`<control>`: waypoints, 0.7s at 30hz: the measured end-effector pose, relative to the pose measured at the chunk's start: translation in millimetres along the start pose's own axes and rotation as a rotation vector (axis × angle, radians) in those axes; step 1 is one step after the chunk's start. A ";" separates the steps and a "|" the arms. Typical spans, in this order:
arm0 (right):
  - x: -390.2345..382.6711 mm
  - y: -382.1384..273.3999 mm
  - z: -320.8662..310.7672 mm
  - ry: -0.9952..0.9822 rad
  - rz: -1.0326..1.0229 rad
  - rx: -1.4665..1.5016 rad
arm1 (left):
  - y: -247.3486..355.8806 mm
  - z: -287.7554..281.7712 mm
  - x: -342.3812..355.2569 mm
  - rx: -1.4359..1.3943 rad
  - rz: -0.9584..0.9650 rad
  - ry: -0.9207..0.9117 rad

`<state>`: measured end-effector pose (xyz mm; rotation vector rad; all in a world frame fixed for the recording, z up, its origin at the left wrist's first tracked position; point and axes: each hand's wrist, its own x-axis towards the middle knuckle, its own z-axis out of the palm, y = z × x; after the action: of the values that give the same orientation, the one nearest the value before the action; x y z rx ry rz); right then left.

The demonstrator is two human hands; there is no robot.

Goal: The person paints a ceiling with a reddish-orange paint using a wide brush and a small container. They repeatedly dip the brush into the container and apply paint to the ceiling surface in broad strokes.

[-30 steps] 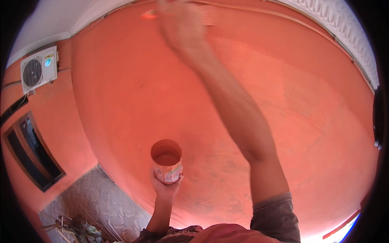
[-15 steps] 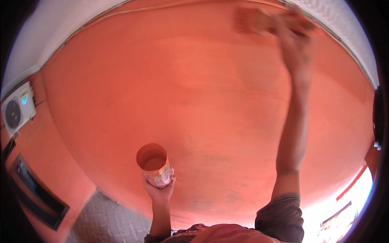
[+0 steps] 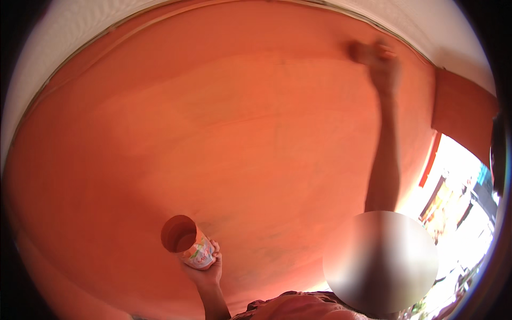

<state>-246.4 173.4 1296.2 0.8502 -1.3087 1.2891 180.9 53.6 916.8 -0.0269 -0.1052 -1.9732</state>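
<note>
My left hand is closed round a cylindrical paint can with a printed label and orange-stained inside, tilted slightly, low and left of the middle. My right arm reaches high to the right, where my right hand grips a paintbrush against or very near the orange wall, just below its top edge. The brush and fingers are blurred, so I cannot tell whether the bristles touch. The wall shows uneven lighter and darker patches, with faint dark smudges low in the middle.
A white ceiling with a thin pipe or cable along its edge curves over the wall. At the right is a corner with a darker orange band above a bright opening. A round blurred area covers part of my right forearm.
My view has swung rightward, so the air conditioner and window have left sight and the right opening shows more. The brush hand has moved rightward from the top middle; the can appears lower left.
</note>
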 end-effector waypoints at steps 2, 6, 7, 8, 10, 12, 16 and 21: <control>-22.7 -52.4 33.8 0.005 -0.257 0.075 | 0.5 -1.3 12.4 0.000 -0.109 0.020; -66.4 -206.2 35.1 -0.223 -0.402 0.549 | 16.6 -13.7 19.2 -0.054 -0.254 -0.004; -76.2 -221.7 29.3 -0.318 -0.361 0.591 | 21.6 -24.4 28.3 -0.063 -0.326 -0.029; -82.3 -221.8 35.4 -0.334 -0.326 0.685 | 24.9 -31.3 36.4 -0.073 -0.395 -0.053; -90.2 -210.4 57.7 -0.363 -0.251 0.880 | 29.5 -38.1 46.8 -0.078 -0.512 -0.040; -88.9 -171.8 85.1 -0.311 -0.003 1.022 | 33.7 -54.1 60.3 -0.122 -0.628 -0.034; -52.5 -51.3 91.2 0.072 -0.285 0.760 | 55.7 -62.9 83.4 -0.079 -0.690 -0.065; -34.0 55.4 54.5 0.147 0.090 0.784 | 69.0 -77.1 101.4 -0.042 -0.768 -0.061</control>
<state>-304.3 123.4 1259.3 1.2004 -0.7093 1.9391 206.7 -73.0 851.2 -0.0835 -0.1249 -2.7433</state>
